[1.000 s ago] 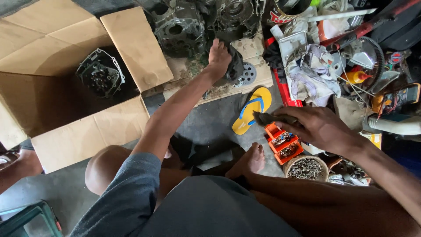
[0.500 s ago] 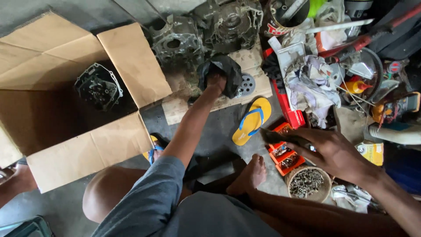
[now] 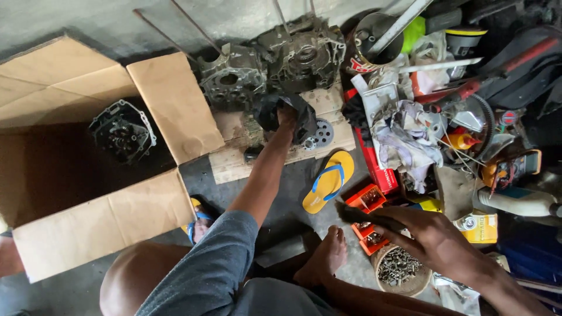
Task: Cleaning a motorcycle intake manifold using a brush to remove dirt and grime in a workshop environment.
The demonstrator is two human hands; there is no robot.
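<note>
1. Left hand (image 3: 287,117) is stretched out to the upper middle of the frame, fingers closed on a black crumpled bag (image 3: 285,114) that wraps around it.
2. That bag sits over a wooden board (image 3: 234,161), just in front of two grey engine casings (image 3: 275,64) along the top edge.
3. A round perforated metal disc (image 3: 321,134) lies on the board, just right of the bag.
4. Right hand (image 3: 421,234) hangs low at the lower right, fingers curled together around a dark tool (image 3: 354,215); how firmly it grips, I cannot tell.
5. Below it sits a round tub of screws (image 3: 399,270); an orange parts tray (image 3: 366,216) lies just beside the tool.
6. A yellow flip-flop (image 3: 328,181) lies mid-frame, between the two arms.
7. An open cardboard box (image 3: 88,222) fills the left side, with another engine part (image 3: 123,130) inside, near its upper flap.
8. A bare foot (image 3: 325,260) rests on the floor at bottom centre.
</note>
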